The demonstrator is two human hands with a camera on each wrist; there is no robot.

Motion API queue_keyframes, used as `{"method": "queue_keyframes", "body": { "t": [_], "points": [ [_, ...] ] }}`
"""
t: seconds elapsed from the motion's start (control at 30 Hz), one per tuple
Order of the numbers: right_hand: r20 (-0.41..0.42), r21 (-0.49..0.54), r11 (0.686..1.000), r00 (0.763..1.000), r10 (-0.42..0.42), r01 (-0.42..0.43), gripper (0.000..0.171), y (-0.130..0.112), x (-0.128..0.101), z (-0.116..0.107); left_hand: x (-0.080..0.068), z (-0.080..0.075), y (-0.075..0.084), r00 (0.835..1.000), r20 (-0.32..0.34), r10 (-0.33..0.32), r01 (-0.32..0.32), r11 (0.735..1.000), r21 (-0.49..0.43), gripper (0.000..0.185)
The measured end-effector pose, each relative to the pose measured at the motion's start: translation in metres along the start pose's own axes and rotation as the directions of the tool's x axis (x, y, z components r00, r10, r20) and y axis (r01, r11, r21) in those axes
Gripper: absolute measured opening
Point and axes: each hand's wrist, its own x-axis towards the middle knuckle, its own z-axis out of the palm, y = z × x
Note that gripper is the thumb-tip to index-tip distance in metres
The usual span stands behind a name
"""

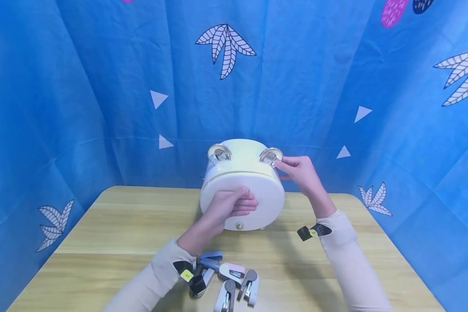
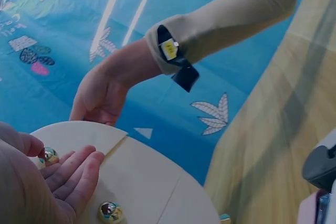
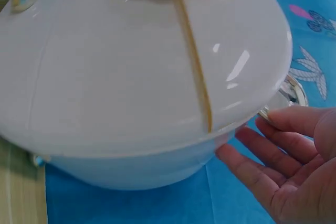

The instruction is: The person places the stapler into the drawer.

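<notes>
1. Nearest the camera, at the front edge of the wooden table (image 1: 101,225): a cluster of small staplers (image 1: 230,284) in blue, pink, grey and white, lying just beside the left sleeve (image 1: 156,273).
2. Both wrists carry a dark strap with a yellow tag (image 1: 186,274); the right wrist's tag also shows in the left wrist view (image 2: 169,50).
3. Mid-table: a round white box (image 1: 253,173) stands with its flat circular face toward the person. A thin gold seam crosses that face, and small gold knobs sit on it, one low at centre (image 1: 239,225).
4. Left hand (image 1: 230,206) lies on the box's front face, thumb and forefinger pinching an upper gold knob (image 2: 50,156); the other fingers are loosely extended over the face.
5. Right hand (image 1: 300,171) is at the box's upper right, fingertips touching the right-hand gold ring (image 1: 271,157); the right wrist view shows the fingers apart and only slightly bent, not closed around it.
6. A matching gold ring (image 1: 219,154) sits at the upper left, untouched.
7. Farthest: a blue cloth backdrop (image 1: 101,86) with leaf and triangle prints.
</notes>
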Motion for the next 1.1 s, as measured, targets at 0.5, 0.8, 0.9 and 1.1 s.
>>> {"method": "queue_keyframes", "body": {
  "t": [0.5, 0.8, 0.9, 1.1],
  "points": [
    [0.055, -0.040, 0.998, 0.997, 0.045, -0.042, 0.038, -0.006, 0.002, -0.004, -0.045, 0.005, 0.002, 0.996, 0.090, 0.024, -0.035, 0.991, 0.126, 0.044],
    [0.054, -0.058, 0.997, 0.997, 0.054, -0.051, 0.038, -0.007, 0.001, -0.004, -0.069, 0.005, 0.004, 0.988, 0.151, 0.017, -0.049, 0.976, 0.213, 0.044],
    [0.043, -0.059, 0.997, 0.997, 0.061, -0.058, 0.039, -0.006, 0.001, -0.004, -0.073, 0.005, 0.004, 0.986, 0.169, 0.012, -0.052, 0.971, 0.232, 0.045],
    [0.031, -0.060, 0.995, 0.996, 0.079, -0.077, 0.039, -0.008, 0.002, -0.002, -0.078, 0.001, 0.003, 0.982, 0.189, 0.010, -0.056, 0.970, 0.236, 0.046]
  ]
}}
